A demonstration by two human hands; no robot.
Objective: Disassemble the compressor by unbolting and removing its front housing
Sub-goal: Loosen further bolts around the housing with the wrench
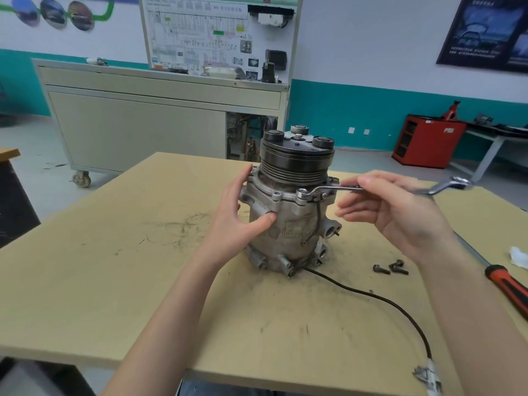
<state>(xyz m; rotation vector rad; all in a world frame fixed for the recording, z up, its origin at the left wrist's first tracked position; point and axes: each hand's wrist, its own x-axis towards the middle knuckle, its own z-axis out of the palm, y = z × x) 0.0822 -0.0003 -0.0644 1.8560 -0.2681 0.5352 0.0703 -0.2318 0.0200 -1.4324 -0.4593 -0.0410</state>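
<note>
- Pinching the wrench (pixel 337 189) near mid-shaft, your right hand (pixel 400 212) curls its top finger over the steel; the lower fingers lie straight and hold nothing.
- Its ring end is seated on the near rim of the housing (pixel 271 194).
- Your left hand (pixel 237 212) lies flat-fingered against the compressor (pixel 291 227), thumb pressed to the body, bracing rather than gripping.
- That compressor stands upright mid-desk (pixel 114 267), pulley (pixel 297 164) on top, cable (pixel 371 295) trailing toward you.
- Judged by its cast metal, it is heavy and rigid, but grimy and likely slick; brace it low on the body, since it could turn or tip under the wrench.
- To lift the housing, take hold at the flange ears, not the pulley grooves.
- Loose bolts (pixel 390 268) lie to the right, a screwdriver (pixel 505 284) beyond.
</note>
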